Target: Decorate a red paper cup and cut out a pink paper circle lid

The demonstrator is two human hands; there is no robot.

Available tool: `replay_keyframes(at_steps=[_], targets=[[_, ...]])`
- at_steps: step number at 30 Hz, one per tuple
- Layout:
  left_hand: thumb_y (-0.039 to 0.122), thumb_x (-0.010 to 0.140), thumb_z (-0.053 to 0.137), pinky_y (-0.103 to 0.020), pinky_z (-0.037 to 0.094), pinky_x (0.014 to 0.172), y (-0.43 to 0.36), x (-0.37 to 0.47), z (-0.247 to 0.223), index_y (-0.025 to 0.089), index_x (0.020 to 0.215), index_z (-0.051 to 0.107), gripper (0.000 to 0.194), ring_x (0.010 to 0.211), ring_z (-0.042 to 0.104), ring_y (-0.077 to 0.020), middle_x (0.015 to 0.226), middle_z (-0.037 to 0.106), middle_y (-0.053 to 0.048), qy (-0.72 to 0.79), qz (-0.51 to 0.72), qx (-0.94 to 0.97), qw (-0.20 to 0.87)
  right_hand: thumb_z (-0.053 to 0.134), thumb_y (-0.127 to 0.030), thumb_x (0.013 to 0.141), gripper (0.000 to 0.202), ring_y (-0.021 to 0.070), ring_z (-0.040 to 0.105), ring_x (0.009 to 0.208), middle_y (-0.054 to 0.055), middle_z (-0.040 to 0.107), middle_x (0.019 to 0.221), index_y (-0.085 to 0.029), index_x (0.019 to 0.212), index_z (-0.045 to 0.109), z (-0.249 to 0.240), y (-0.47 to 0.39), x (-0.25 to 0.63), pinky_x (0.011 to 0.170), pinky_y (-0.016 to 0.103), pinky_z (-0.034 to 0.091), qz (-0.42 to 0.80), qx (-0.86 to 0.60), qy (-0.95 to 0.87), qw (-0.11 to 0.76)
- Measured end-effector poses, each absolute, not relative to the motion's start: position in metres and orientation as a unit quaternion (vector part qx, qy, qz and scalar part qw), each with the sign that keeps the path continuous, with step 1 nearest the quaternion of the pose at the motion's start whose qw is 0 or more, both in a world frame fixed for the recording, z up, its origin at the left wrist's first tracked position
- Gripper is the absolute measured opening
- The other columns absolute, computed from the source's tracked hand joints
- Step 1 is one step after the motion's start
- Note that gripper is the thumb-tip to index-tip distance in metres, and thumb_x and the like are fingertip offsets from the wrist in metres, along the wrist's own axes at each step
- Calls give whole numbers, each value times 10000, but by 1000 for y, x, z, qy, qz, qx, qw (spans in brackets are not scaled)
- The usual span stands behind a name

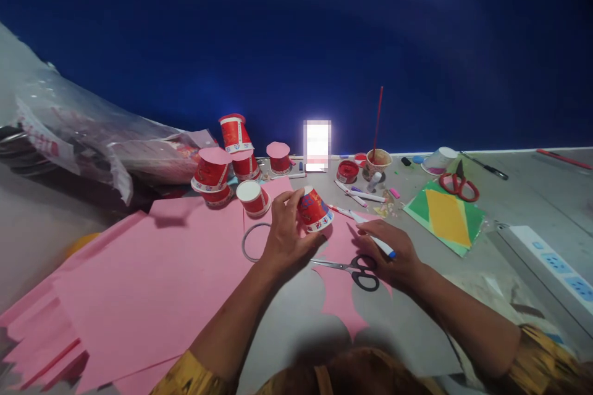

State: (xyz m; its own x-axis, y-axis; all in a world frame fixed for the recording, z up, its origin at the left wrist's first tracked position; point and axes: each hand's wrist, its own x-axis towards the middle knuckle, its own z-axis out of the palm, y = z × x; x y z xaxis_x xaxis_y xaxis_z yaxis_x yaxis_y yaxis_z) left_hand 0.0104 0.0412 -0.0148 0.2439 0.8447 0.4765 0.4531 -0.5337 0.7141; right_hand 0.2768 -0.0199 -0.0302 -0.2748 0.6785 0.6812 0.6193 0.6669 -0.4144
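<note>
My left hand (288, 229) grips a red paper cup (315, 210) that is upside down and tilted, with a patterned white band near its rim. In my right hand (393, 248) is a white marker with a blue end (382, 245), held a little to the right of the cup. Below the two hands lie black-handled scissors (348, 266) on cut pink paper (336, 296). A roll of tape (252, 242) rests beside my left wrist. Just behind that hand stands another upturned red cup with a white bottom (252, 199).
Stacked red cups (235, 136), some topped with pink discs, stand at the back left. Pink sheets (152, 278) spread across the left. Markers, a paint pot (348, 171), red-handled scissors (458, 187) and a power strip (551, 262) lie to the right.
</note>
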Motion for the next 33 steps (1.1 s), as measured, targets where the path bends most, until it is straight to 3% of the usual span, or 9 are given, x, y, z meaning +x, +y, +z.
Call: replay_keyframes(at_steps=[6, 11, 20, 28, 33], targets=[[268, 784, 837, -565, 461, 1197, 28, 6, -8, 284, 1611, 291, 991, 1460, 449, -358, 1565, 396, -149, 466, 423, 731, 264, 637, -142, 1013, 287, 254, 802, 876, 91, 831, 991, -235, 1277, 698, -31, -22, 274, 762, 384, 653, 35, -412, -796, 443], [226, 763, 848, -534, 465, 1200, 29, 3, -11, 274, 1540, 395, 901, 1459, 465, -348, 1546, 430, -134, 457, 400, 743, 281, 636, -116, 1007, 297, 241, 811, 902, 90, 833, 1017, -234, 1273, 693, -27, -27, 269, 797, 370, 669, 55, -402, -797, 448], [110, 739, 750, -528, 458, 1220, 31, 5, -14, 281, 1530, 389, 886, 1479, 453, -331, 1554, 421, -127, 433, 405, 754, 281, 629, -151, 1022, 272, 246, 810, 850, 85, 834, 976, -243, 1267, 704, -13, -34, 269, 766, 381, 672, 45, -393, -802, 448], [103, 718, 769, -563, 465, 1207, 30, 2, -13, 330, 1552, 390, 944, 1476, 435, -353, 1506, 404, -109, 451, 408, 752, 252, 566, -104, 972, 558, 304, 720, 1191, 157, 731, 1294, -254, 1509, 546, -29, -27, 269, 937, 458, 667, 36, -429, -837, 337], [229, 764, 859, -533, 510, 1175, 29, 4, -11, 354, 1543, 415, 905, 1436, 484, -330, 1507, 412, -98, 463, 419, 727, 286, 547, -96, 936, 655, 333, 653, 1277, 188, 644, 1401, -235, 1574, 496, -37, -27, 268, 997, 503, 638, 70, -439, -851, 281]])
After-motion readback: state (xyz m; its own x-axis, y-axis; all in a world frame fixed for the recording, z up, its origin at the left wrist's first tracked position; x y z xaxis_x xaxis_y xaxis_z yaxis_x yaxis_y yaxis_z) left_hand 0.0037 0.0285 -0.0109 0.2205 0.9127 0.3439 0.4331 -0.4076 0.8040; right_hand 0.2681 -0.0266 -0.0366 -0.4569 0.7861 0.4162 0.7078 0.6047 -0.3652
